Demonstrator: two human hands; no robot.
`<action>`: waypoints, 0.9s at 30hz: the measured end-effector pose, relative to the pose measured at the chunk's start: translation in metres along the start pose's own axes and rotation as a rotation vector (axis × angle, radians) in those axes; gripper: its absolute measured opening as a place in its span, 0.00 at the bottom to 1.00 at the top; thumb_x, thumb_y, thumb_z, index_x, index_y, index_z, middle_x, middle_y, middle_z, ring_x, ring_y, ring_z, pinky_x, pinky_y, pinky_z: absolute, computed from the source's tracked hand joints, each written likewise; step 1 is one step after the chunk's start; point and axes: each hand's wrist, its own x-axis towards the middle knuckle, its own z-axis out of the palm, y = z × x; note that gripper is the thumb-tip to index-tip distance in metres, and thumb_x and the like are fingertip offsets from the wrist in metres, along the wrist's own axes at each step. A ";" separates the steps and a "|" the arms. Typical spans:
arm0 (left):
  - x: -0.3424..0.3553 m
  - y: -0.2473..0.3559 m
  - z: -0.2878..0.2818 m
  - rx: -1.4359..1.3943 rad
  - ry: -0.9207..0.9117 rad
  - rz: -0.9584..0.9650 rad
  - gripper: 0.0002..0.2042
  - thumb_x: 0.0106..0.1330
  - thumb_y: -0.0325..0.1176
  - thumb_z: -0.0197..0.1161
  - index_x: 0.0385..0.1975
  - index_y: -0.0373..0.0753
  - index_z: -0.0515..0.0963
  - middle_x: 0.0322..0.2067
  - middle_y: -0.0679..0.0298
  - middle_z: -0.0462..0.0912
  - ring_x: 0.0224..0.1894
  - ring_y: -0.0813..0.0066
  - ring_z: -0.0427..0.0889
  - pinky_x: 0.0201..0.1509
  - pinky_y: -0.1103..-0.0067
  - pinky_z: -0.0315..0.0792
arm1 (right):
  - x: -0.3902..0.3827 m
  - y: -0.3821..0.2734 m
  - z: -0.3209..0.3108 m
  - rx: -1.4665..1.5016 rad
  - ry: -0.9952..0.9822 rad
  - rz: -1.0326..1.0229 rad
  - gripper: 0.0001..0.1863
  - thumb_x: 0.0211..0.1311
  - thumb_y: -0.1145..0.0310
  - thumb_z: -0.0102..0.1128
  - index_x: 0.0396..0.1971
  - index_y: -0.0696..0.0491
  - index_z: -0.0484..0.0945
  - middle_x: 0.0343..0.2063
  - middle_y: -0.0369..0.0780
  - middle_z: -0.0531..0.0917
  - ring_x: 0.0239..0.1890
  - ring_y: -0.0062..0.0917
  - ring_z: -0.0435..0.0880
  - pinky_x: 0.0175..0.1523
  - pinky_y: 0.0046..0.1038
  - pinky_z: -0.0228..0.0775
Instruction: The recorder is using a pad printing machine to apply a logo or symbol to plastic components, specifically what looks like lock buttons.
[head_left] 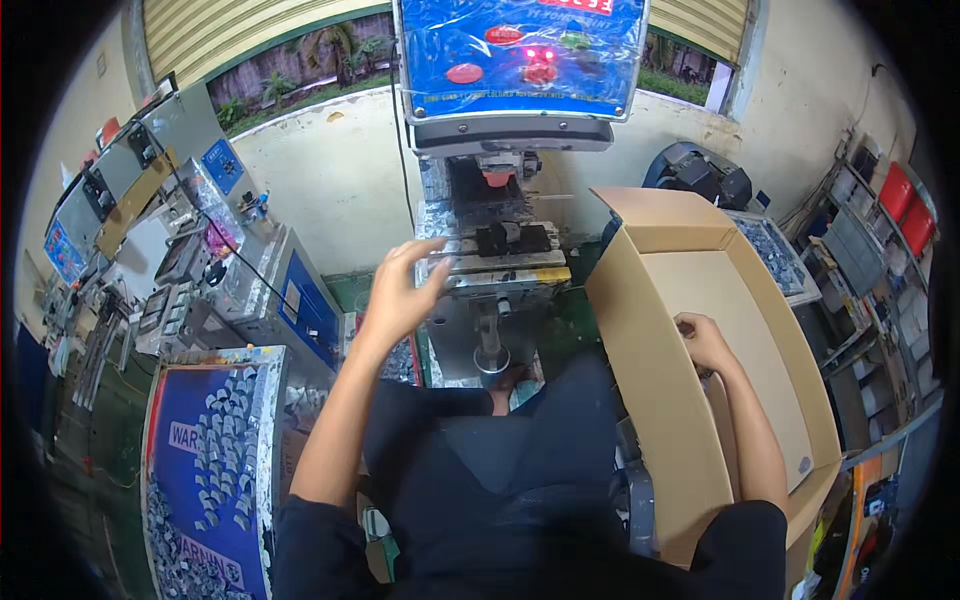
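My left hand (403,290) is raised at the front left of a pad printing machine (470,215). Its thumb and fingers are apart, with nothing visible between them. On the machine's bed, just right of my fingertips, a small dark part or holder (512,238) sits beneath a reddish pad (498,179). Over the inner left side of a long open cardboard box (655,400), my right hand (705,343) has its fingers curled in. Whatever they hold, if anything, is hidden. A small grey piece (805,465) lies in the box's near right corner.
A blue panel (520,60) with lit red lights tops the machine. To my left, a blue-surfaced board (185,400) carries many small grey parts, some in rows. Behind the box is a tray (770,250) of grey pieces. Shelving (870,260) lines the right side.
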 end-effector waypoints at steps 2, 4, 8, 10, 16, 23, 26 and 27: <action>0.018 0.003 0.018 0.009 -0.041 0.015 0.18 0.63 0.37 0.70 0.49 0.33 0.84 0.46 0.47 0.86 0.50 0.50 0.84 0.56 0.64 0.76 | 0.003 0.007 0.004 0.062 0.120 -0.054 0.16 0.57 0.76 0.67 0.47 0.60 0.82 0.37 0.43 0.87 0.35 0.22 0.85 0.40 0.28 0.80; 0.031 0.007 0.034 -0.025 -0.056 -0.015 0.18 0.62 0.37 0.71 0.48 0.33 0.84 0.46 0.47 0.85 0.49 0.49 0.84 0.55 0.63 0.76 | 0.005 0.004 0.002 0.200 0.189 0.019 0.18 0.57 0.77 0.67 0.48 0.61 0.81 0.40 0.44 0.86 0.36 0.22 0.85 0.41 0.27 0.80; 0.047 0.009 0.059 -0.030 -0.077 0.089 0.20 0.59 0.38 0.74 0.46 0.31 0.84 0.45 0.46 0.84 0.49 0.49 0.84 0.54 0.64 0.77 | 0.012 0.004 -0.014 0.456 0.280 0.067 0.20 0.57 0.81 0.66 0.52 0.61 0.78 0.44 0.44 0.84 0.41 0.22 0.86 0.44 0.24 0.81; 0.052 0.005 0.066 0.038 -0.044 0.148 0.20 0.58 0.38 0.74 0.45 0.31 0.84 0.44 0.46 0.84 0.49 0.49 0.84 0.54 0.65 0.77 | 0.019 -0.003 -0.019 0.546 0.314 0.078 0.18 0.60 0.80 0.66 0.51 0.59 0.78 0.44 0.42 0.84 0.47 0.24 0.87 0.45 0.23 0.81; 0.044 0.011 0.058 -0.161 -0.120 -0.012 0.23 0.64 0.35 0.72 0.58 0.35 0.78 0.51 0.51 0.84 0.55 0.58 0.82 0.59 0.70 0.75 | 0.032 -0.081 -0.010 0.910 0.217 0.177 0.19 0.66 0.77 0.64 0.56 0.59 0.74 0.47 0.42 0.84 0.47 0.25 0.87 0.50 0.24 0.82; -0.011 0.088 -0.022 -0.464 -0.107 0.157 0.22 0.71 0.25 0.60 0.65 0.34 0.73 0.62 0.53 0.77 0.60 0.65 0.79 0.63 0.70 0.73 | 0.046 -0.137 0.012 0.944 0.009 0.054 0.18 0.72 0.73 0.60 0.58 0.58 0.74 0.49 0.43 0.83 0.52 0.27 0.86 0.52 0.24 0.80; -0.032 0.106 -0.054 -0.531 -0.145 0.318 0.23 0.73 0.23 0.54 0.68 0.33 0.70 0.63 0.47 0.73 0.59 0.60 0.80 0.61 0.69 0.76 | 0.049 -0.160 0.029 1.124 -0.132 0.045 0.17 0.76 0.68 0.56 0.59 0.58 0.73 0.52 0.43 0.81 0.55 0.28 0.85 0.54 0.26 0.79; -0.038 0.112 -0.063 -0.545 -0.172 0.326 0.22 0.74 0.23 0.54 0.68 0.32 0.70 0.62 0.46 0.73 0.58 0.59 0.81 0.59 0.69 0.77 | 0.050 -0.167 0.034 1.262 -0.200 0.058 0.17 0.77 0.65 0.54 0.59 0.58 0.73 0.54 0.42 0.79 0.56 0.28 0.84 0.55 0.27 0.79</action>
